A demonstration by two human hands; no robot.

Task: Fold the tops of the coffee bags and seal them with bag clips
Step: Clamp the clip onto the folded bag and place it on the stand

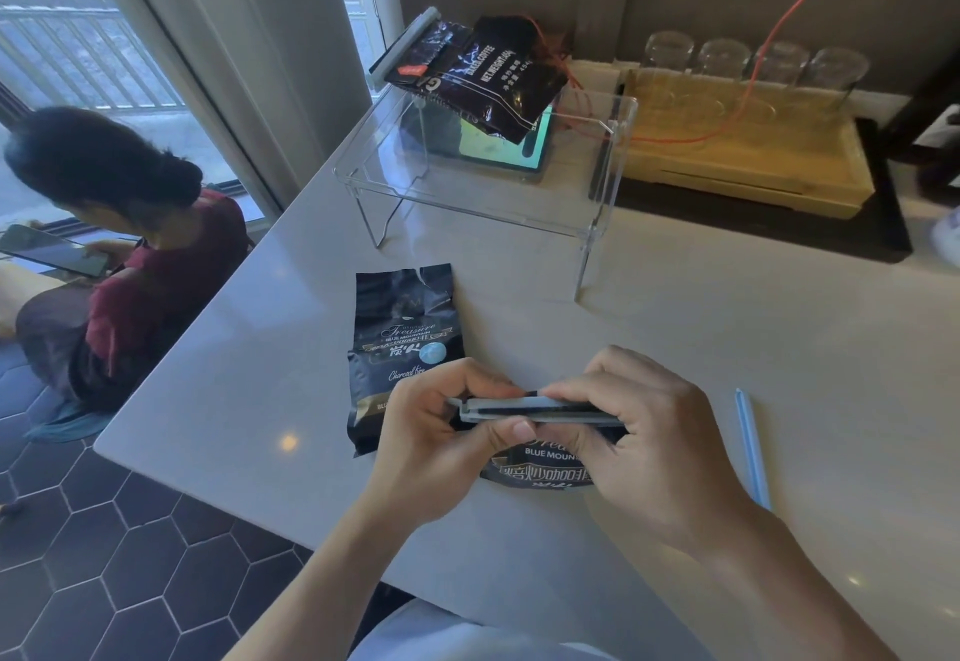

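Observation:
I hold a black coffee bag [540, 471] near the table's front edge, its folded top inside a pale grey bag clip [519, 408]. My left hand [441, 432] pinches the clip's left end and my right hand [639, 432] presses its right part. A second black coffee bag [400, 348] lies flat on the table just left of my hands, its top open and unclipped. A third black coffee bag [483, 78], with a grey clip [402, 47] across its top, rests on the clear acrylic stand [597, 182]. A loose light blue bag clip [753, 447] lies to my right.
A wooden tray [753, 167] with several upturned glasses stands at the back right, crossed by an orange cable [769, 37]. A tablet [524, 151] lies under the stand. A seated person [130, 255] with a phone is beyond the table's left edge.

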